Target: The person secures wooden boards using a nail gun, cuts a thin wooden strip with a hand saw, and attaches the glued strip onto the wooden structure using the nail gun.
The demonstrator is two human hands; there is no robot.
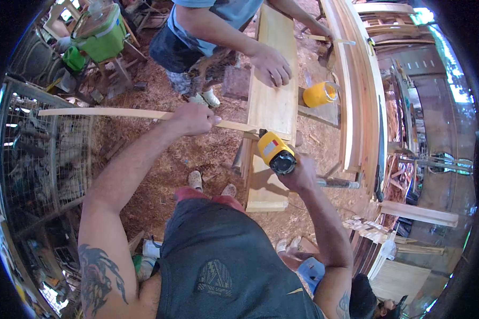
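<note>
My left hand (193, 119) is closed around a long thin wooden strip (106, 112), which sticks out far to the left. The strip's right end reaches a wide pale wooden board (271, 109). In my right hand (302, 174) is a yellow and black nail gun (275, 152), its nose at the strip's end over the board. Fingers of this hand are partly hidden behind the tool. Another person's hand (272, 65) rests on the far part of the board. Below, a further pale board section (267, 191) extends toward me.
A yellow container (316, 94) lies tilted right of the board. Long planks (351, 85) run along the right side. A green box (98, 32) stands at the upper left, above a wire mesh frame (48, 154). Wood shavings cover the ground. Another person is partly visible at the lower right.
</note>
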